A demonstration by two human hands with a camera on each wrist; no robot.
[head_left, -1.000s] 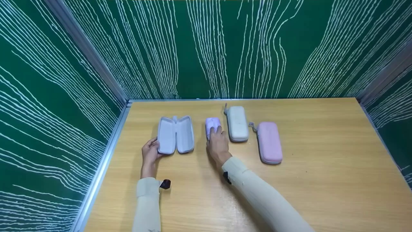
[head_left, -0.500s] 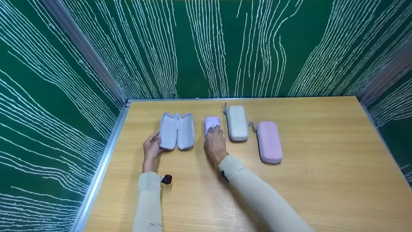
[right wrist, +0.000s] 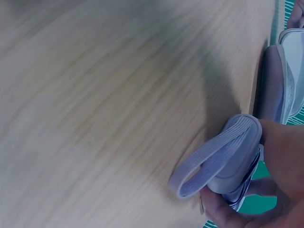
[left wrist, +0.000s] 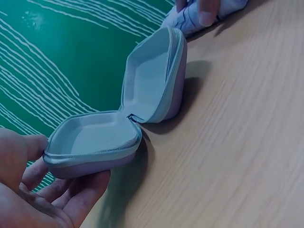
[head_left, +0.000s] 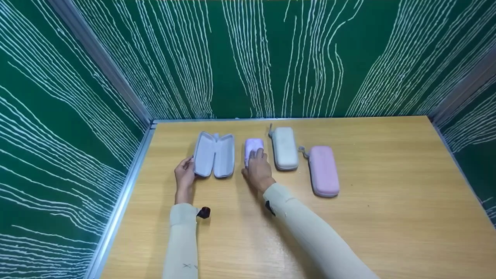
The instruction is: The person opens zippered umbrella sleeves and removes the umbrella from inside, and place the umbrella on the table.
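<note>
My left hand [head_left: 184, 175] grips the left half of an opened lavender zip case [head_left: 224, 157], thumb at the rim and fingers underneath. In the left wrist view the pale lining [left wrist: 92, 135] of the case shows bare, its two halves spread in a V. That held half is tilted up off the table. My right hand [head_left: 259, 169] holds a lavender folded compact umbrella [head_left: 254, 144] lying on the table just right of the case. A wrist-strap loop [right wrist: 190, 175] hangs from the umbrella's near end, and the palm hides part of its body.
A closed off-white zip case [head_left: 286, 149] lies right of the umbrella. Farther right and nearer lies a closed pink zip case [head_left: 324, 170]. Both have zip-pull loops at the far end. Green panels with white lines [head_left: 248, 58] wall in the wooden table [head_left: 387, 232].
My left hand has moved the opened case slightly away and right, tilting its left half up more. My right hand has shifted slightly left and away with the umbrella.
</note>
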